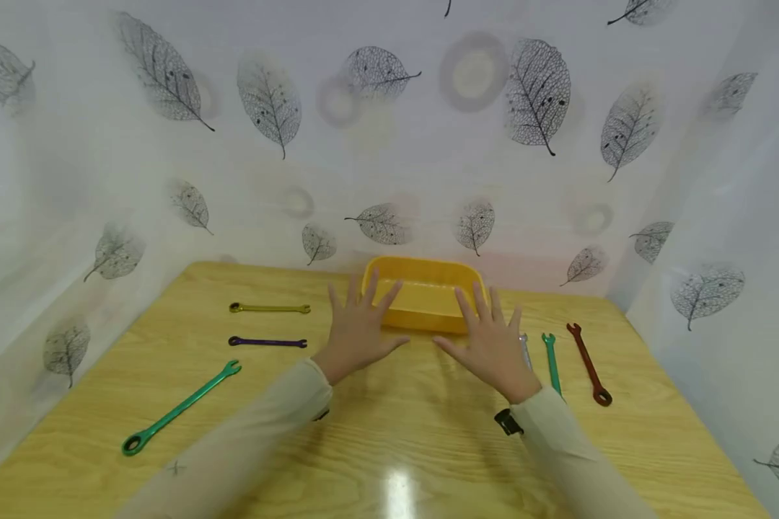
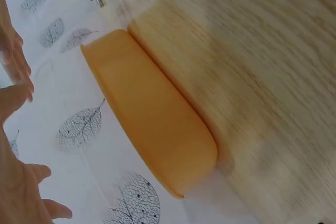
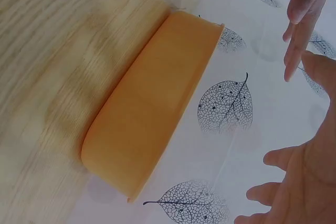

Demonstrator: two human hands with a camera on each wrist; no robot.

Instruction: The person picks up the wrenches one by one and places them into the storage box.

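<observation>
Both hands hover over the table with fingers spread, palms facing away, holding nothing. My left hand [image 1: 358, 328] is at the left front of a yellow plastic basin [image 1: 422, 321], and my right hand [image 1: 493, 349] at its right front. Both wrist views show the basin's outer side [image 2: 152, 108] and the hands apart from it. Left of the left hand lie a yellow wrench [image 1: 269, 308], a purple wrench [image 1: 269, 342] and a larger green wrench [image 1: 185, 406]. A silver wrench [image 1: 525, 349], partly hidden by the right hand, a green wrench [image 1: 552, 360] and a red wrench [image 1: 587, 364] lie on the right.
The wooden table [image 1: 389, 432] carries the basin near its back edge. A pale curtain [image 1: 389, 173] printed with dark leaves hangs behind the table and along both sides. A dark strap [image 1: 508, 422] shows at the right wrist.
</observation>
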